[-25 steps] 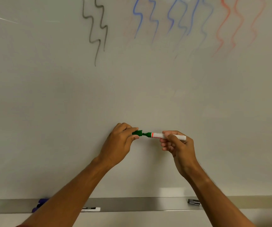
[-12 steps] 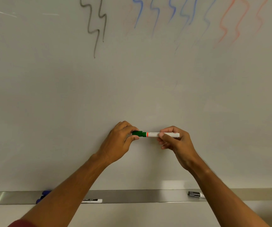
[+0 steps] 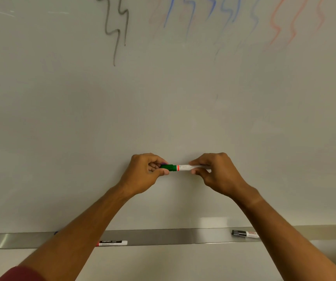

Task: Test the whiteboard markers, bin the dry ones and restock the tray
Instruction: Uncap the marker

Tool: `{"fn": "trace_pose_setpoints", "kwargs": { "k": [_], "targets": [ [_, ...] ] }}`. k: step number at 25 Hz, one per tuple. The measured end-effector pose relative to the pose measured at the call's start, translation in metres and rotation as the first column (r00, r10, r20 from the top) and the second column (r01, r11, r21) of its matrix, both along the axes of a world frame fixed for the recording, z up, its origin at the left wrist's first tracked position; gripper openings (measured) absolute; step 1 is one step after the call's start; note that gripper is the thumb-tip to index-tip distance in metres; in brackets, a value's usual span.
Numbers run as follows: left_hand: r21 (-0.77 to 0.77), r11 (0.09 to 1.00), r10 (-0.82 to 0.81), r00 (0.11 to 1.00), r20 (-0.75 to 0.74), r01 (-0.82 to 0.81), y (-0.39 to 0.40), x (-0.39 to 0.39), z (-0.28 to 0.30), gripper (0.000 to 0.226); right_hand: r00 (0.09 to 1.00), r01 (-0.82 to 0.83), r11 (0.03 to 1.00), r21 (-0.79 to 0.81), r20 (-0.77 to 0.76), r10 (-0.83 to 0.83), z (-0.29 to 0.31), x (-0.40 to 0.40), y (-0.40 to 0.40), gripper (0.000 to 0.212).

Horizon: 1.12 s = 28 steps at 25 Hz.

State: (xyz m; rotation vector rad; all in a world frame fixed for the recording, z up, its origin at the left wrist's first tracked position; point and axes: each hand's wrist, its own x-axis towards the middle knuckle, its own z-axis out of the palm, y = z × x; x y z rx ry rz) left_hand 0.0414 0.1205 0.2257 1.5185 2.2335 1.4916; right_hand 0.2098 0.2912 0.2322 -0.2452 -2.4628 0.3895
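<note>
A whiteboard [image 3: 163,118] fills nearly the whole view, with squiggly test strokes along its top edge: a grey-black pair [image 3: 115,27] at the left, several blue ones [image 3: 209,15] in the middle with faint pinkish traces among them, and orange-red ones [image 3: 288,25] at the right. Along the bottom runs a long metal tray [image 3: 163,237]. Two forearms reach up from the near edge toward the middle of the board, the left one coming out of a dark red sleeve [image 3: 21,273]. The left hand [image 3: 144,173] is curled round the green cap [image 3: 167,167], thumb below and fingertips above, so only the cap's right part shows past the fingers. The right hand [image 3: 217,173] pinches the white barrel of the green marker [image 3: 184,167] between its thumb underneath and its fingers on top. The marker lies level between the two hands, just in front of the board, cap pointing left and seated against the barrel at an orange-red ring; the barrel's far right end is hidden in the right hand. On the tray, a white marker with a dark label [image 3: 112,242] lies to the left, partly behind the left forearm, and a marker with a black cap [image 3: 244,233] lies to the right, touching the right forearm's outline.
</note>
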Motion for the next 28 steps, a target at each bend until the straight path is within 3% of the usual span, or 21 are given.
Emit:
{"fn": "trace_pose_setpoints", "kwargs": {
  "k": [16,23,28],
  "targets": [
    [-0.002,0.999,0.037,0.998,0.045,-0.037,-0.002,0.005,-0.008,0.017,0.992,0.100,0.995,-0.024,-0.079,-0.101,-0.016,-0.011,-0.020,0.019],
    [-0.001,1.000,-0.007,0.999,0.050,0.007,0.001,0.011,-0.022,0.018,0.996,0.079,0.995,0.058,0.028,-0.081,-0.031,-0.001,-0.017,0.024],
    [-0.039,0.998,-0.061,0.994,-0.088,0.058,0.012,0.024,-0.046,0.028,0.981,0.181,0.981,0.071,0.051,-0.185,-0.052,0.017,-0.019,0.024]
  ]
}}
